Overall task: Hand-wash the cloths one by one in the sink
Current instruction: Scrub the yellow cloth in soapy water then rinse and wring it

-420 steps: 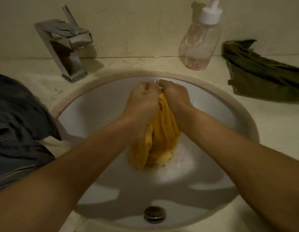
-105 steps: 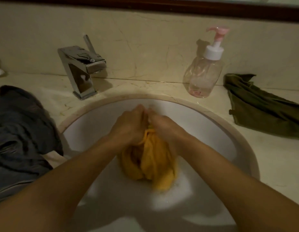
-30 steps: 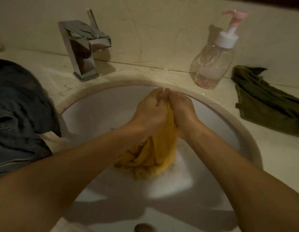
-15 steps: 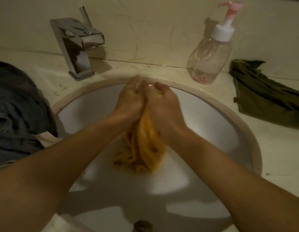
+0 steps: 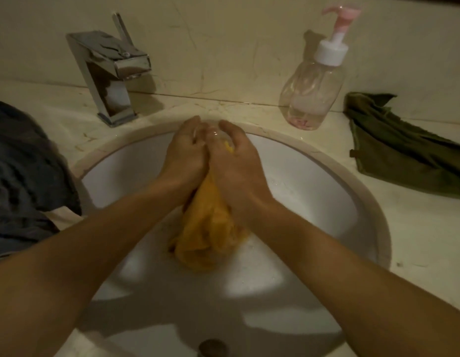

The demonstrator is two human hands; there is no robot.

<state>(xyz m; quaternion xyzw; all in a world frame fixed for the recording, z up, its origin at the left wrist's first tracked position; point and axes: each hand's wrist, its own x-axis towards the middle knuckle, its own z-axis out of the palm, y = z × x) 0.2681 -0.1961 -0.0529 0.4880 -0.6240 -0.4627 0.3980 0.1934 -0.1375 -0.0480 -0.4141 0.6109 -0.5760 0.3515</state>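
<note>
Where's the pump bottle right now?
Head view, upper right: the pump bottle stands on the counter behind the sink, between the faucet and the green cloth.

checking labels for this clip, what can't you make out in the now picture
Head view only.
Top of the yellow cloth: hidden inside the left hand and right hand, which grip it.
The drain: cut by the bottom edge; open or plugged, unclear.
The grey cloth: cut off by the left edge.
The green cloth: runs past the right edge.
</note>
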